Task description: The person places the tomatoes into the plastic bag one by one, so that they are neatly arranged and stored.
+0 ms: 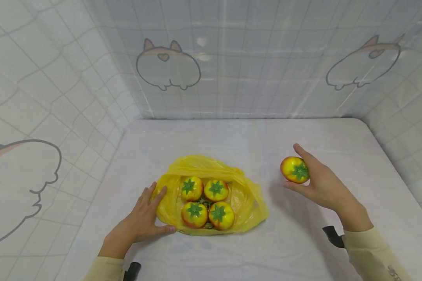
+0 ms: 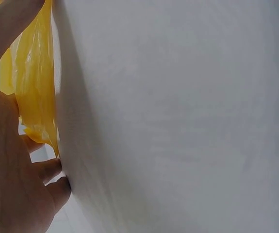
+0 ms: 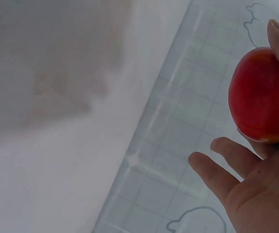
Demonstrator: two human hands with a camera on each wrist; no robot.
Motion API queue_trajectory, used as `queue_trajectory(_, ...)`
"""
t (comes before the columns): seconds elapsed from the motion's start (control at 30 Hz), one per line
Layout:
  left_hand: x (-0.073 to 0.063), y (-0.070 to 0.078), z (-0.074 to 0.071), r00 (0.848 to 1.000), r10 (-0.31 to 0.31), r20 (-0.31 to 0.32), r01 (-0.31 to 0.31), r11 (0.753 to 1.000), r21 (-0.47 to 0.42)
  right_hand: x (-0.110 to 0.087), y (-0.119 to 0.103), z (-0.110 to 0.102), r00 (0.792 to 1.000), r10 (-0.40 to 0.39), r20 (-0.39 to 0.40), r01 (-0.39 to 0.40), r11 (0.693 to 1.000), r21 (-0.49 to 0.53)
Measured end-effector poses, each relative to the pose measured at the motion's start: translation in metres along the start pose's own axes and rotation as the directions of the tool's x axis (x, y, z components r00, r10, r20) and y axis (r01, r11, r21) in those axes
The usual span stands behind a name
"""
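Note:
A yellow plastic bag (image 1: 244, 197) lies spread on the table with its mouth gaping. Several yellow tomatoes (image 1: 194, 214) with green star-shaped tops sit close together inside it. My left hand (image 1: 144, 216) rests at the bag's left side, fingers spread and thumb along the near edge; in the left wrist view, fingertips (image 2: 59, 191) meet the table beside the yellow plastic (image 2: 35, 82). To the right of the bag, my right hand (image 1: 325, 187) holds another tomato (image 1: 291, 168) between thumb and fingers. Its glossy red underside shows in the right wrist view, with some fingers (image 3: 217, 174) stretched away from it.
A pale cloth covers the table (image 1: 214, 253). Behind it stands a tiled-pattern sheet wall (image 1: 249, 78) with cartoon animal outlines, and similar walls flank the left and right sides.

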State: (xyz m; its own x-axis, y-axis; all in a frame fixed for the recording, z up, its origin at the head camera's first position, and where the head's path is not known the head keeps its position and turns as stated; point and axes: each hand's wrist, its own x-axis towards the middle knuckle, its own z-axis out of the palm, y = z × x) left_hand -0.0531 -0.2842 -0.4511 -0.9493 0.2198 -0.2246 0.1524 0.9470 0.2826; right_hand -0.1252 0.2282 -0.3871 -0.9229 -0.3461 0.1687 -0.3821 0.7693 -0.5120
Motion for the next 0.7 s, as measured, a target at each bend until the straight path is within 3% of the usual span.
queue_trajectory(0.37, -0.001, 0.002, -0.002, 1.000, -0.015, -0.013, 0.015, 1.000, -0.004, 0.007, -0.016, 0.014, 0.998, -0.066, 0.014, 0.066, 0.998, 0.018)
queue_trajectory(0.7, -0.002, 0.005, -0.003, 0.999, -0.035, 0.017, 0.035, 0.999, -0.018, 0.005, -0.037, 0.031, 0.990, -0.096, 0.101, 0.091, 0.994, 0.054)
